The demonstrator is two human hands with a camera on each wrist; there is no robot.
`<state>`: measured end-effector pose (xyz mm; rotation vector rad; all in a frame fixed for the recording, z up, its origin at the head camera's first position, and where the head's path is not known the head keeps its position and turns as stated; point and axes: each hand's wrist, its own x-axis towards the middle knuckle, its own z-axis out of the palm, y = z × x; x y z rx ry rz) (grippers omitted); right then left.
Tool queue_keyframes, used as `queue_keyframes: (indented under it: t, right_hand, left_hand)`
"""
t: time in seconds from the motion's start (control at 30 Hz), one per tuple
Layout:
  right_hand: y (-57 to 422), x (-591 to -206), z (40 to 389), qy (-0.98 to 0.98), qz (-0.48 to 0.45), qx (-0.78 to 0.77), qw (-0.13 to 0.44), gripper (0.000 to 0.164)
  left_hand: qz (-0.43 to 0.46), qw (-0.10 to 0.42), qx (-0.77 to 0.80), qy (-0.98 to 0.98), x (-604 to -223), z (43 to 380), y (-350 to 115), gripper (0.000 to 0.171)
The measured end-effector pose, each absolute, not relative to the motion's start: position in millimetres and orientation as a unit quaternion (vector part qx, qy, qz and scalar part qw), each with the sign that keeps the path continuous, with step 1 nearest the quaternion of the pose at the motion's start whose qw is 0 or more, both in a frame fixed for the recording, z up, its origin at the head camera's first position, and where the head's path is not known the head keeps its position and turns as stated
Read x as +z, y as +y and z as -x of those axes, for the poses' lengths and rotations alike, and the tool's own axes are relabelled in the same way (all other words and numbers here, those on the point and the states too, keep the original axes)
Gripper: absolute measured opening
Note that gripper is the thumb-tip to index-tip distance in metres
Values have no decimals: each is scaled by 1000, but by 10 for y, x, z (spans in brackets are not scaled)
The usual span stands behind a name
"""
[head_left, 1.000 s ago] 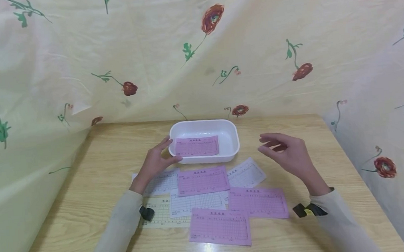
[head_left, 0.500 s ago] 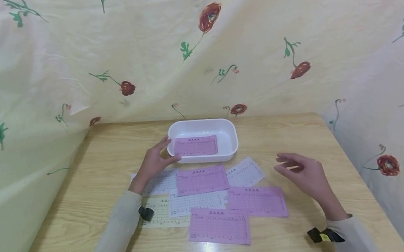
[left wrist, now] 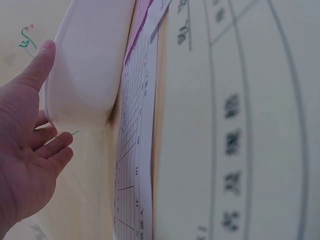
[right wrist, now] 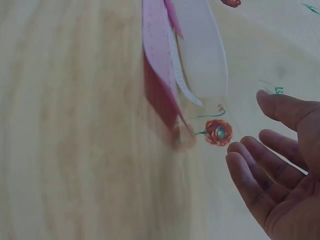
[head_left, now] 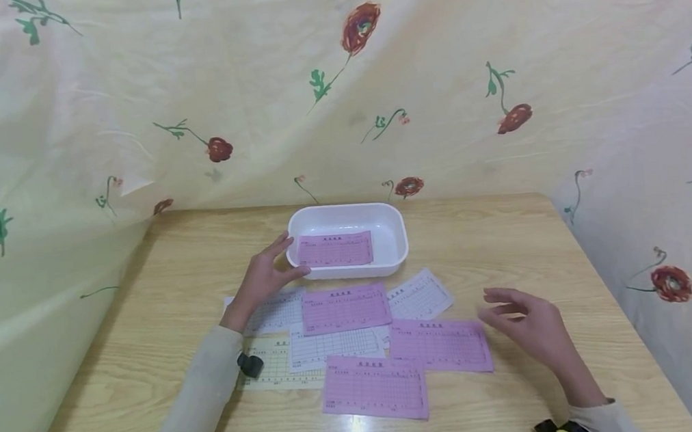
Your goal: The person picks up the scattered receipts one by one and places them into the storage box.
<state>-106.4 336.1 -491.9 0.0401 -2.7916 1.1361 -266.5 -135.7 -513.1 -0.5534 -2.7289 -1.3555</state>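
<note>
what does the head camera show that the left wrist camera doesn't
Only the head view shows the right hand hovering open beside a pink slip, plus the whole spread of slips on the table. Only the left wrist view shows a white slip edge-on, close up. Both show the left hand touching the white tray.

Left hand (left wrist: 27, 160) with straight fingers against the white tray (left wrist: 87, 65), gridded paper slips (left wrist: 132, 150) just beside.
</note>
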Motion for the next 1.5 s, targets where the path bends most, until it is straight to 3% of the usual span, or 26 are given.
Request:
queue_keyframes:
  t: [0.37, 1.5]
  right_hand:
    - [3434, -5068, 993, -930, 11, 368, -4, 59]
    - [3250, -5075, 1069, -938, -7, 344, -40, 55]
  left_hand:
    - [181, 20, -435, -882, -5145, 2674, -1346, 92]
    - [175, 7, -439, -881, -5064, 2686, -1380, 92]
